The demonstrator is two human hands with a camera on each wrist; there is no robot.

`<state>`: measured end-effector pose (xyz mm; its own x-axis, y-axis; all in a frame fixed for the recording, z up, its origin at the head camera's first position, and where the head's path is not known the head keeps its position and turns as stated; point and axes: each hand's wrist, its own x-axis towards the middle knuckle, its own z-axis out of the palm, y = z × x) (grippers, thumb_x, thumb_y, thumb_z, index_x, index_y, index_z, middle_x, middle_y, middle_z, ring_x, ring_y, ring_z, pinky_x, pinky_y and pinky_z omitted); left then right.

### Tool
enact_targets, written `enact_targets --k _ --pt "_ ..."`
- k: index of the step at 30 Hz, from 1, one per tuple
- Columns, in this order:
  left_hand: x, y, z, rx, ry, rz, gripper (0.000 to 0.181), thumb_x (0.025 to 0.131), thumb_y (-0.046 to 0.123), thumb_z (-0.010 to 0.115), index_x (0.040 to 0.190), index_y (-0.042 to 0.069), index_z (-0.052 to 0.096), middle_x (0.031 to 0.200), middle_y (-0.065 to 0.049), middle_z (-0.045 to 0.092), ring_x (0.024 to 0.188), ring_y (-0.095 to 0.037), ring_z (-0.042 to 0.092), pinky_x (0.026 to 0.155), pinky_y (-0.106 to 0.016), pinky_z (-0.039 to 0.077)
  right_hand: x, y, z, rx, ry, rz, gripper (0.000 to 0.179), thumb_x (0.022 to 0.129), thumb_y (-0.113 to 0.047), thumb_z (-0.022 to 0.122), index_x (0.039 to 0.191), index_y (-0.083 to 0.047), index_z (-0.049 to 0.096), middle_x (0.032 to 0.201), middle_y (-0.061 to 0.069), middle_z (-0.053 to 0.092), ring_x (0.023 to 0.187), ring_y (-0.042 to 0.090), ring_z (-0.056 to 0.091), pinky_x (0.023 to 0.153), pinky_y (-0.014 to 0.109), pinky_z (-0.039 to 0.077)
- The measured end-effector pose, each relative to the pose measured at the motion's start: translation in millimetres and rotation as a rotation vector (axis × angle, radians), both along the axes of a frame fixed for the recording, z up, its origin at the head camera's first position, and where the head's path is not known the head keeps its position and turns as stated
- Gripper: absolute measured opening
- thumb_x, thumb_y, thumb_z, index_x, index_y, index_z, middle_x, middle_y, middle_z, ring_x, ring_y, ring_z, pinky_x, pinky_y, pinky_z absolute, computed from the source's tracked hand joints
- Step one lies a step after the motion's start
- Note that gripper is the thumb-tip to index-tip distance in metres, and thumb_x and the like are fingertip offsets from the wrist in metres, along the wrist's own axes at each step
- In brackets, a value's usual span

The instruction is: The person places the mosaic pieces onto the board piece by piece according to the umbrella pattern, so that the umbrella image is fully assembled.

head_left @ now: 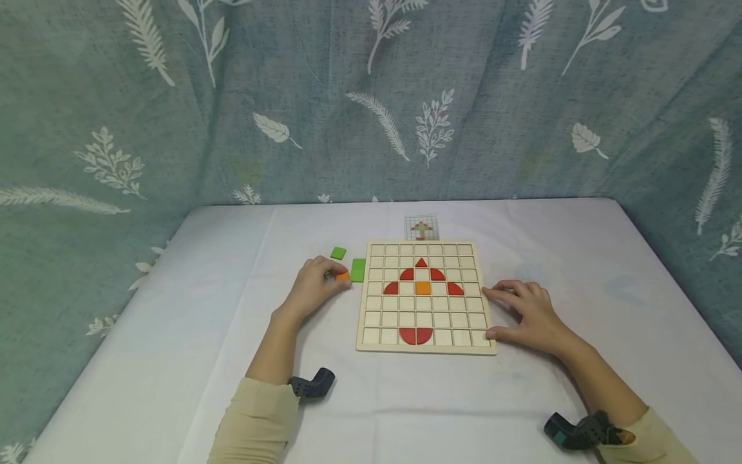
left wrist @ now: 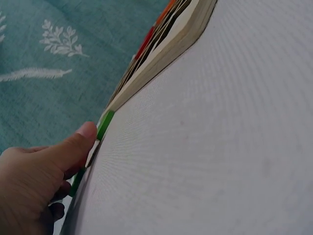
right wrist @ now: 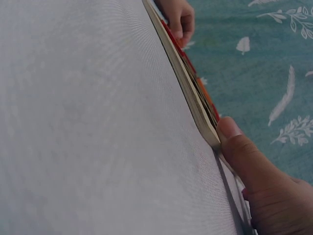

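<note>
On the white table lies a square wooden grid board [head_left: 382,319] with red pieces and one orange square tile [head_left: 423,288] in its cells. To the left of the board, my left hand [head_left: 313,283] pinches another orange tile [head_left: 342,276] between thumb and fingers. Close by that hand lie a green rectangular tile [head_left: 358,270], near the board's left edge, and a smaller green tile [head_left: 338,253]. My right hand [head_left: 530,316] rests at the board's right edge, thumb and fingertips spread along it. In the right wrist view its thumb [right wrist: 244,152] touches the board's corner.
Behind the board lies a small card [head_left: 422,227] with a printed grid picture. A teal leaf-patterned cloth [head_left: 324,129] rises behind the white table cover [head_left: 435,399]. Each wrist wears a dark camera mount, such as the left mount [head_left: 314,383].
</note>
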<state>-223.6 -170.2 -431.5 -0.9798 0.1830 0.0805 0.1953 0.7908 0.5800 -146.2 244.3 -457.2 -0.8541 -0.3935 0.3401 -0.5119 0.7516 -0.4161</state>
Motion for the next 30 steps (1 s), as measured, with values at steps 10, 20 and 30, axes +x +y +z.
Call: enact_targets --k 10,20,30 --pt "-0.5 5.1 3.6 0.050 0.001 -0.069 0.036 0.079 0.033 0.075 0.107 0.011 0.068 0.103 -0.002 0.060 0.097 -0.020 0.048 0.086 -0.037 0.040 -0.4 0.3 -0.3 0.002 0.010 0.005 0.074 0.065 -0.046 0.081 0.127 -0.012 0.059 0.120 0.008 0.052 0.099 0.026 0.039 0.082 0.047 0.025" --pt "4.7 19.3 10.6 0.048 0.012 -0.122 0.033 0.079 0.031 0.076 0.106 0.014 0.068 0.108 -0.001 0.060 0.102 -0.020 0.047 0.090 -0.039 0.041 0.2 0.5 0.1 0.005 0.010 -0.001 0.074 0.065 -0.045 0.082 0.127 -0.012 0.059 0.120 0.007 0.051 0.099 0.025 0.039 0.082 0.046 0.025" --pt "10.1 34.1 12.1 0.023 0.010 -0.189 0.034 0.079 0.033 0.076 0.105 0.013 0.068 0.104 0.000 0.059 0.098 -0.018 0.051 0.088 -0.038 0.042 0.2 -0.2 1.0 0.003 0.007 -0.001 0.074 0.065 -0.044 0.082 0.127 -0.011 0.060 0.119 0.007 0.051 0.098 0.024 0.039 0.082 0.046 0.025"
